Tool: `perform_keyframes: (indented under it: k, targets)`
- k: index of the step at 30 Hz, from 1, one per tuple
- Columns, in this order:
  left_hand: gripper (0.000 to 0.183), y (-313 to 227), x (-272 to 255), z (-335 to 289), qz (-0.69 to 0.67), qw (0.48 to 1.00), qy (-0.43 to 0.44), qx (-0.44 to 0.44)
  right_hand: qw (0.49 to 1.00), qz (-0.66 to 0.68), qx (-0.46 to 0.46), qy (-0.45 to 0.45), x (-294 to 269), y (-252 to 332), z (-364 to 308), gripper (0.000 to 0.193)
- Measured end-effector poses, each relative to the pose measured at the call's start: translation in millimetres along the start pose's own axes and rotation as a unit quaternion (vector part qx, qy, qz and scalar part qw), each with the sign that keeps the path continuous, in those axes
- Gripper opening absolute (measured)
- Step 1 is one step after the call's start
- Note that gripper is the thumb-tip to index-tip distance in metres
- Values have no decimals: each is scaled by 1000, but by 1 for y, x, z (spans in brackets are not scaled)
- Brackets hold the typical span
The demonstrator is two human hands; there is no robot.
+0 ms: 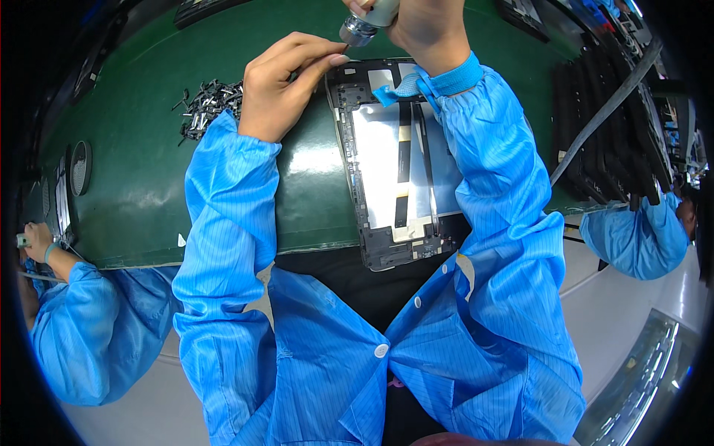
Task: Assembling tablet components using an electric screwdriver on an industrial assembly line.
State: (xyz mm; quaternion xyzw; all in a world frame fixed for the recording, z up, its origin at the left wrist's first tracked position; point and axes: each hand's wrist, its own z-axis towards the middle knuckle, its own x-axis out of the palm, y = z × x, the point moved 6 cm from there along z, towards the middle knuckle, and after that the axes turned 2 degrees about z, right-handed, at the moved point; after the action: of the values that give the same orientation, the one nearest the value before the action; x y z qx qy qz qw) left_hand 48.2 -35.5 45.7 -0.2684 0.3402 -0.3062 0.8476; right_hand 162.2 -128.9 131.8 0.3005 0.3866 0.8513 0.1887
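Note:
My right hand (424, 26), at the top of the view, grips what looks like an electric screwdriver (358, 32) with a pale body and a silver collar. Its narrow end points down toward the fingertips of my left hand (286, 80). Thumb and forefinger there are closed in a pinch over the far left corner of a tablet housing; anything between them is too small to name. The tablet housing (375, 178) lies flat below, black-framed with a shiny silver inside and dark strips. My right sleeve hides part of its right side. A blue band circles my right wrist.
Small black and silver parts (212, 108) lie heaped left of my left hand. Many dark frames (602, 126) stand stacked at the right of the green table mat (312, 201). A grey oval dish (80, 168) is far left. Co-workers in blue sit on both sides.

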Motion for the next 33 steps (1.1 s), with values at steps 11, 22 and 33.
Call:
perform_keyframes:
  k: [11, 22, 33]
  targets:
    - [12, 0, -1, 0, -12, 1000, -4, -8, 1000, 9, -7, 0, 1, -2, 2, 21]
    - [14, 4, 0, -1, -64, 996, -5, -65, 1000, 19, -6, 0, 2, 1, 1, 20]
    - [23, 21, -15, 6, -32, 988, -14, -149, 1000, -4, -5, 6, 3, -2, 0, 18]
